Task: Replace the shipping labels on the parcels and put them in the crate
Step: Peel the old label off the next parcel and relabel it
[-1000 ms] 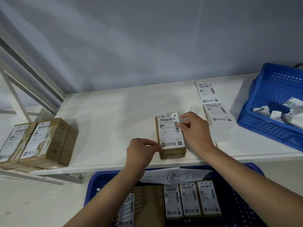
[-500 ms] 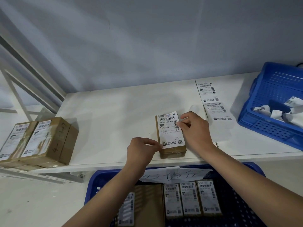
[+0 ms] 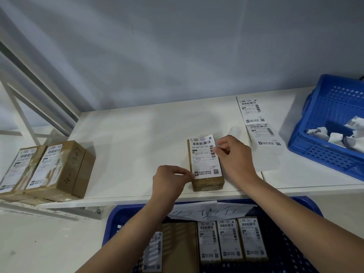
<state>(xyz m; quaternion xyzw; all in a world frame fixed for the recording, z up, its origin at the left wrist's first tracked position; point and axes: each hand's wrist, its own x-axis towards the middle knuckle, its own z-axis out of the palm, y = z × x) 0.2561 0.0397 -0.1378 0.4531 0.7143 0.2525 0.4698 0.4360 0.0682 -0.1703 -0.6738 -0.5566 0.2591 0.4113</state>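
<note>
Lying near the front edge of the white desk (image 3: 128, 134), a small brown parcel (image 3: 206, 181) carries a white shipping label (image 3: 204, 156) whose far end lifts a little off the box top. The left hand (image 3: 170, 181) pinches the label's near left corner between thumb and finger, and the right hand (image 3: 235, 156) pinches its right edge, fingers curled on the paper. Just right of the parcel lies a strip of spare labels (image 3: 256, 123), running away toward the wall. Farther right of the parcel a blue bin (image 3: 315, 150) sits on the desk and holds crumpled white scraps (image 3: 334, 136). Well to the left of the parcel, two more brown boxes (image 3: 49, 168) stand side by side at the desk's corner, each with a worn label on top. Below the desk's front edge, nearer the person than the parcel, a blue crate (image 3: 116, 223) holds labelled parcels in a row (image 3: 230, 239), with a handwritten paper sheet (image 3: 206, 212) across its far rim.
</note>
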